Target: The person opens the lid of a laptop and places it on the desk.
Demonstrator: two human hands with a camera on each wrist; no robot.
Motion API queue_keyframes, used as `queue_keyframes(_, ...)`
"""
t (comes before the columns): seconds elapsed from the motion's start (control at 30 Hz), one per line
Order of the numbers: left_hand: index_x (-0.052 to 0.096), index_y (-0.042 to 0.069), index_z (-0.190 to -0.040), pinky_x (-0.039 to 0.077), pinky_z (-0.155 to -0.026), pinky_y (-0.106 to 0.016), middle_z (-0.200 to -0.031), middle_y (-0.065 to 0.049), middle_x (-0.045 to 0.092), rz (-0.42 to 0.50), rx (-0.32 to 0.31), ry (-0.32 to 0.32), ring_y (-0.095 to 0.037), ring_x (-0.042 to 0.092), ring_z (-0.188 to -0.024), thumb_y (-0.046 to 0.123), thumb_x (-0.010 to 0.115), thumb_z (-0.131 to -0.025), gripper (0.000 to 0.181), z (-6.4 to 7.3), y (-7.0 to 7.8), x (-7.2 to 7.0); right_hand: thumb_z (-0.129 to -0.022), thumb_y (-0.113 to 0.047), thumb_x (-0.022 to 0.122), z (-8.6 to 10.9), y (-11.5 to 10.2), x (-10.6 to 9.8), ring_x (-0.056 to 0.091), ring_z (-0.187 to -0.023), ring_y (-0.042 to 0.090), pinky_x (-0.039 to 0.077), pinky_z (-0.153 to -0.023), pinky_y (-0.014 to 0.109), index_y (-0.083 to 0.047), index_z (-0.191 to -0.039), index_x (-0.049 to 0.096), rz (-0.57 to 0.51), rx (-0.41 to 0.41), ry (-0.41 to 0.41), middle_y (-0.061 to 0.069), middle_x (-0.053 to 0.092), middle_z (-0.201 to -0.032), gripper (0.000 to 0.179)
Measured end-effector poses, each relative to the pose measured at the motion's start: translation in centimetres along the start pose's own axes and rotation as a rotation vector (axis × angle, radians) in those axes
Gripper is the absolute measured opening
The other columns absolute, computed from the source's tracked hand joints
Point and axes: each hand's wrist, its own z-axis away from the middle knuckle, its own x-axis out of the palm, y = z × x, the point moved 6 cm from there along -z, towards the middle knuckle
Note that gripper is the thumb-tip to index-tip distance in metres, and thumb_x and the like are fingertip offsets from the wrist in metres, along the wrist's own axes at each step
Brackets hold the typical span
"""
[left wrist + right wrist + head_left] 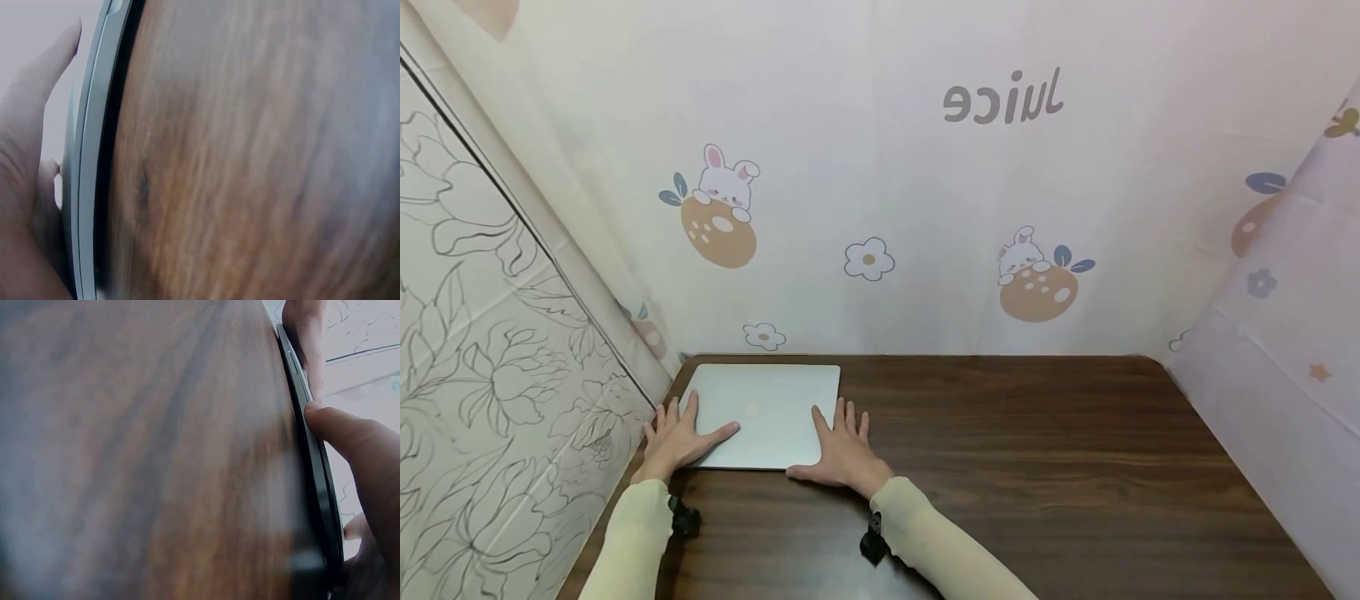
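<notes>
A closed silver laptop (760,408) lies at the far left of the brown table, its lid facing up. My left hand (677,440) rests on its left side, fingers spread along that edge and thumb stretched across the lid. At the front right corner, my right hand (842,454) touches the laptop with its fingers spread along the right side. In the right wrist view, the thumb (344,428) of that hand meets the front edge (306,425). The left wrist view shows the left thumb (53,59) above the lid beside the front edge (94,137).
The wood-grain table (1037,467) extends to the right and toward me. A printed curtain (880,167) hangs along the back edge, with another curtain (1285,350) on the right. A panel with flower line drawings (497,375) stands close on the left.
</notes>
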Motion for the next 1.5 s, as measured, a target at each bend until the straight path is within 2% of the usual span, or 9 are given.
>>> queue_keyframes(0.23,0.002,-0.002,-0.164,-0.008,-0.109,-0.084,-0.16,-0.047,-0.003,0.004,0.003,-0.008,-0.07,-0.015,-0.144,0.084,0.055,-0.083,0.13,0.1,0.7,0.2,-0.083,-0.079,0.064,0.5,0.4,-0.4,0.002,-0.158,0.046,0.007,-0.127,0.062,-0.019,-0.166,0.022,0.016,-0.018,0.011,0.03,0.005,-0.169,0.111)
queue_keyframes(0.5,0.002,-0.002,-0.164,-0.007,-0.111,-0.083,-0.16,-0.048,-0.004,0.001,-0.004,-0.017,-0.07,-0.012,-0.145,0.085,0.055,-0.083,0.13,0.6,1.5,0.7,-0.083,-0.078,0.064,1.3,1.0,-0.7,0.002,-0.158,0.046,0.011,-0.128,0.058,-0.018,-0.166,0.021,0.013,-0.019,0.009,0.031,0.005,-0.169,0.111)
queue_keyframes(1.2,0.004,-0.003,-0.164,-0.008,-0.113,-0.082,-0.161,-0.046,-0.002,0.01,-0.013,-0.006,-0.068,-0.01,-0.147,0.085,0.056,-0.082,0.131,1.2,3.0,1.2,-0.083,-0.077,0.066,2.3,2.0,-1.2,0.001,-0.158,0.047,0.009,-0.128,0.061,-0.018,-0.166,0.022,-0.015,-0.003,0.002,0.03,0.005,-0.17,0.111)
queue_keyframes(1.37,0.003,-0.008,-0.162,-0.003,-0.114,-0.081,-0.161,-0.046,0.0,0.035,0.017,-0.011,-0.069,-0.008,-0.146,0.08,0.058,-0.085,0.129,1.3,3.0,0.9,-0.083,-0.078,0.066,2.3,2.3,-1.5,-0.003,-0.158,0.047,0.006,-0.128,0.061,-0.015,-0.167,0.018,-0.034,0.008,-0.006,0.027,0.004,-0.171,0.115)
queue_keyframes(1.5,0.0,-0.015,-0.158,0.002,-0.117,-0.078,-0.162,-0.044,0.001,0.069,0.019,-0.012,-0.068,-0.006,-0.146,0.076,0.058,-0.088,0.129,1.5,2.2,0.6,-0.084,-0.083,0.058,2.2,2.7,-1.4,-0.003,-0.158,0.047,0.006,-0.128,0.06,-0.007,-0.166,0.013,-0.035,0.041,0.006,0.024,0.006,-0.171,0.12)
